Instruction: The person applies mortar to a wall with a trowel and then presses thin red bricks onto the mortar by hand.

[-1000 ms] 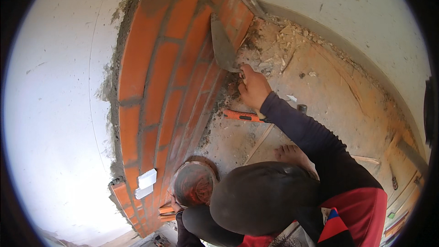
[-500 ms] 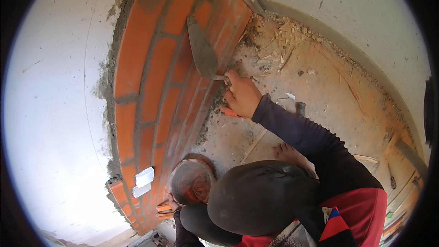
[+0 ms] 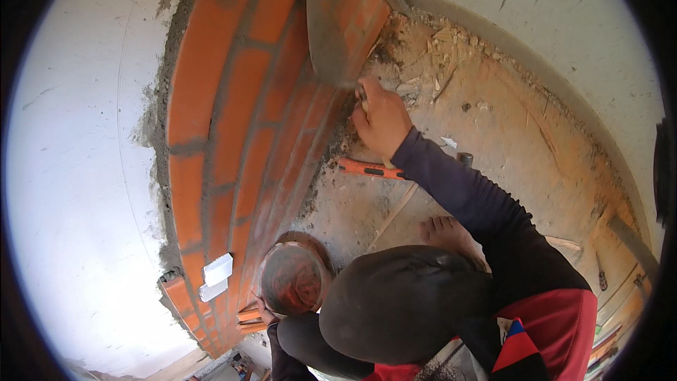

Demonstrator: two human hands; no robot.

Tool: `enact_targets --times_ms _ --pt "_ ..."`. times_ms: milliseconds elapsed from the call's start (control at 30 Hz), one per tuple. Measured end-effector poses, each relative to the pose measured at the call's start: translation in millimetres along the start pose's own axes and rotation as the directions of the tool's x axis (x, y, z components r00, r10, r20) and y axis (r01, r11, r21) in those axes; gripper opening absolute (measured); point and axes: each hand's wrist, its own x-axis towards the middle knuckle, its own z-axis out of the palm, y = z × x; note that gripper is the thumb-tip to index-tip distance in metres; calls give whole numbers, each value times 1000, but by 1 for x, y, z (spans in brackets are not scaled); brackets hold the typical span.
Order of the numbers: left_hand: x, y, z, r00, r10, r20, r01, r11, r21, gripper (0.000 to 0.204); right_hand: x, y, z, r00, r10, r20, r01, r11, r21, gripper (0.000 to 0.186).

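My right hand is closed round the handle of a pointed trowel. The grey blade lies against or close over the orange brick wall, near its far end; I cannot tell if it touches. Grey mortar fills the joints between the bricks. Low at the wall's foot, my left hand grips the side of a round bucket, its fingers partly hidden behind the rim and my knee. Reddish, wet-looking residue lines the inside of the bucket.
An orange-handled tool lies on the dusty floor under my right forearm, beside a thin wooden stick. Wood chips and rubble gather in the far corner. A white folded piece rests on the bricks, and a white wall rises at left.
My right hand and the trowel have moved farther up along the brick wall, uncovering more of the orange-handled tool. The left hand stays at the bucket.
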Motion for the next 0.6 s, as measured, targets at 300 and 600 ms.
enact_targets --times_ms 300,600 --pt "-9 2 16 996 -42 84 52 991 -122 70 -2 43 19 988 147 39 -136 968 -210 37" --pt "-23 6 34 995 -70 72 83 975 -207 63 -121 40 11 671 435 600 -741 427 518 20"
